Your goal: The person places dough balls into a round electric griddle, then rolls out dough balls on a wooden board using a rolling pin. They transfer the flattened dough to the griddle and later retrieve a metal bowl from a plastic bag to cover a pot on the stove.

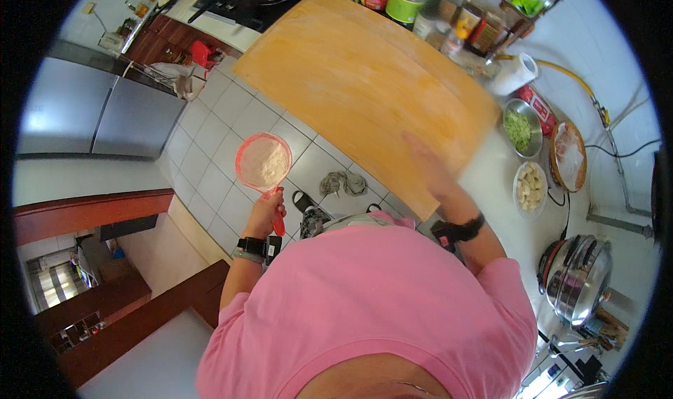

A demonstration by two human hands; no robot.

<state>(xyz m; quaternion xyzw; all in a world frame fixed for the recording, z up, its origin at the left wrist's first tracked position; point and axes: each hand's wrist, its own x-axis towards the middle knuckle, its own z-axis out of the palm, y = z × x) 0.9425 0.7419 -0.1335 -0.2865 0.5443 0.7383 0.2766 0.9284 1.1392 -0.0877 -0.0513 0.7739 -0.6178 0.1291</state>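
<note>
My left hand is closed around the handle of a red plastic scoop, held out over the floor to the left. Pale flour lies in its bowl. A large yellowish wooden board spans the counter in front of me, with whitish smears on its surface. Over the board's near right part is my right hand, blurred by motion. Its fingers look stretched out, with nothing visible in them; whether they touch the wood I cannot tell.
Right of the board stand a steel bowl of chopped greens, a bowl of pale cut pieces and a basket. Jars line the far edge. A steel pot is at right, a stove at far left. A cloth lies on the tiles.
</note>
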